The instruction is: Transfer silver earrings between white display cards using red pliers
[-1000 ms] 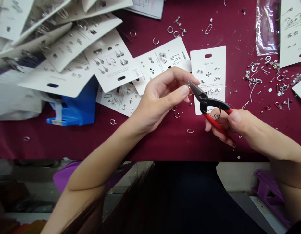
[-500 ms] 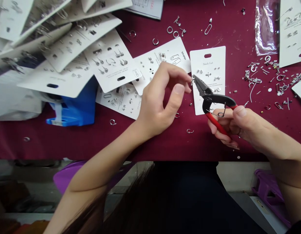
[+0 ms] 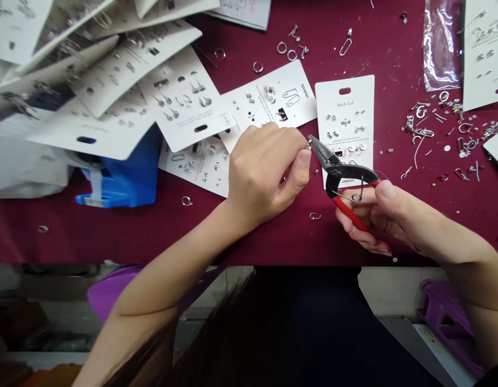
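Red-handled pliers (image 3: 334,171) are clasped in the right hand (image 3: 397,215); the left hand (image 3: 262,174) pinches a metal piece (image 3: 309,144).

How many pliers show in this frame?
1: red-handled pliers in the right hand, their tips by the left hand. Any under the heaped cards would be hidden.

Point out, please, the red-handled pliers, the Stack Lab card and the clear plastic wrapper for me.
Red-handled pliers (image 3: 333,171), head view: the black pivot.
Stack Lab card (image 3: 346,132), head view: white face, near its middle.
Clear plastic wrapper (image 3: 442,49), head view: its transparent face.
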`<state>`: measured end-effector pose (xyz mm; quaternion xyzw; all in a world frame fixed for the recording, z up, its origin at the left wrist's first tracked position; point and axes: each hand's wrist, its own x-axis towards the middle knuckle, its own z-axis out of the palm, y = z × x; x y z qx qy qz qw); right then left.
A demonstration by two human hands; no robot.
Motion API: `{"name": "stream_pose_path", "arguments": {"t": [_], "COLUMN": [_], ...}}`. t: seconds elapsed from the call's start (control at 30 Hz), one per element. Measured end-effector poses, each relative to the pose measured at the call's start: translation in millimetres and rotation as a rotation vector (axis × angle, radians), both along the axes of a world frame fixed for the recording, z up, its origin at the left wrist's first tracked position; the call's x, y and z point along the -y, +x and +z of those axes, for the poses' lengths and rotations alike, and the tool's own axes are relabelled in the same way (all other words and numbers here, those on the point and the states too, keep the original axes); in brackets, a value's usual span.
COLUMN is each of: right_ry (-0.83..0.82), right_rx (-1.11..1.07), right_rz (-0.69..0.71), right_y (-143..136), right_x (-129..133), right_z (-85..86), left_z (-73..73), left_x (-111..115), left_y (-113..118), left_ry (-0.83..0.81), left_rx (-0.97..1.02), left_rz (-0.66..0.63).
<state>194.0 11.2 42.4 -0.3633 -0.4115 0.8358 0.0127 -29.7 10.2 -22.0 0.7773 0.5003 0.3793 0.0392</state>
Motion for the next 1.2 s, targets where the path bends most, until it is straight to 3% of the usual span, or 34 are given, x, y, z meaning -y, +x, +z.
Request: {"name": "stream_pose_path", "arguments": {"t": [0.2,0.63,0.8,0.93,1.07,1.2], "right_ry": [0.034,0.290,0.244,0.170,0.134,0.090], "right_rx": [0.082,0.205,0.192,0.157,0.116,0.032], "right_rz": [-0.001,-0.006,0.000,-0.010,-0.035,-0.047], "right_y": [-2.0,-11.8,-9.7,-6.4,-4.9,-3.7], "right_x": [2.8,5.9,1.0,-0.3,0.9,1.8], "right_z": [1.3,9.0,7.5,4.3,2.1,-1.2], "left_z": [7.9,11.8,10.0,1.4,-1.9,7.8], "left_x": [3.8,7.2,4.6,0.6,1.4,0.5], "left_y": [2.7,7.3,6.0,0.6,-1.0,2.3], "left_ry": [0.101,0.106,0.090,-0.018,-0.170,-0.284], "left_rx": [-0.056,-0.044,-0.030,-0.040,0.115,0.528], "left_rz": [0.053,0.096,0.121,0.120,0.090,-0.093]}}
